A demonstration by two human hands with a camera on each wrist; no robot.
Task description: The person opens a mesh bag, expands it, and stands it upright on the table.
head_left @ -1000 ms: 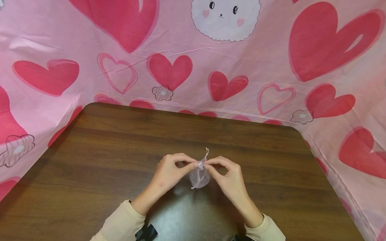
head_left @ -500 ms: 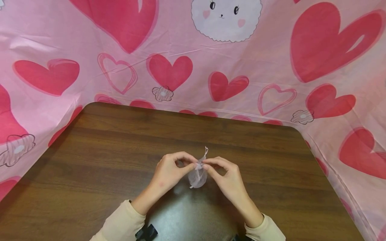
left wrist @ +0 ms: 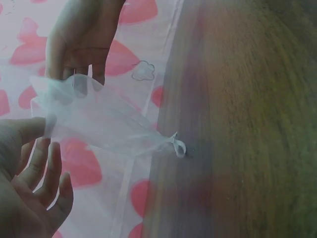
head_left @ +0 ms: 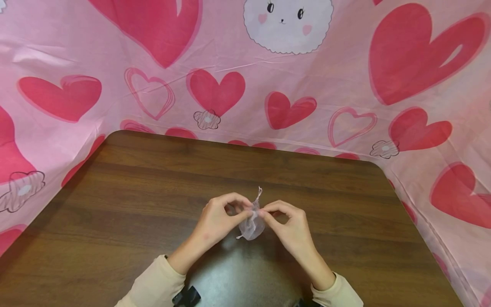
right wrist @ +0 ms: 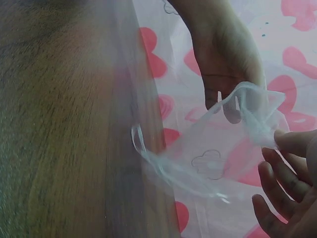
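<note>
Sheer white organza made up the small drawstring pouch [head_left: 252,225] I saw held just above the brown wooden surface [head_left: 134,200], near its middle. My left hand [head_left: 216,219] pinched the pouch's gathered top from nine o'clock, its fingers [head_left: 239,212] curled onto the mesh. My right hand [head_left: 290,228] pinched the same top from three o'clock, fingers [head_left: 268,209] bent the same way. A thin ribbon tail [head_left: 259,194] stuck up toward twelve o'clock between the two hands. From the wrist views the pouch [left wrist: 99,116] hung slack and see-through. Pink cloth with red hearts [head_left: 215,87] walled in the surface from nine round to three o'clock
</note>
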